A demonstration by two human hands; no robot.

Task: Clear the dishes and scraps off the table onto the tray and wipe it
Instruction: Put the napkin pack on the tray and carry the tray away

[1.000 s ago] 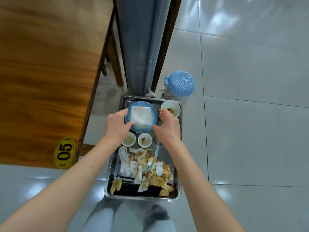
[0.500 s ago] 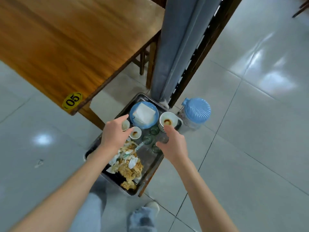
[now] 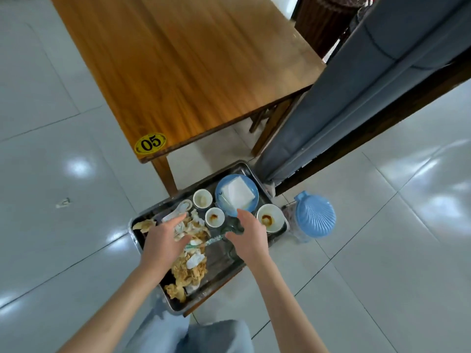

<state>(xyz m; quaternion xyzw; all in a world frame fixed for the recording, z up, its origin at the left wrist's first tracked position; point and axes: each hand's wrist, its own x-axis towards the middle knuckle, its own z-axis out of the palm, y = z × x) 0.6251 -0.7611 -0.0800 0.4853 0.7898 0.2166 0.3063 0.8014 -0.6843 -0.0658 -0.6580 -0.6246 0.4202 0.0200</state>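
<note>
Hovering over the rectangular metal tray [image 3: 251,171] of scraps: left hand [image 3: 167,235] and right hand [image 3: 248,234], both spread loose, empty. Round blue plate [image 3: 220,192] at far end.

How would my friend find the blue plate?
Look below the wooden table corner to the metal tray on the floor. At its far end lies the blue plate, the only blue dish there, with a white napkin on it.

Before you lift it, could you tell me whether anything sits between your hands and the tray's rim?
Nothing visible does. Both the left hand and right hand hover open above the tray, over the food scraps.
</note>
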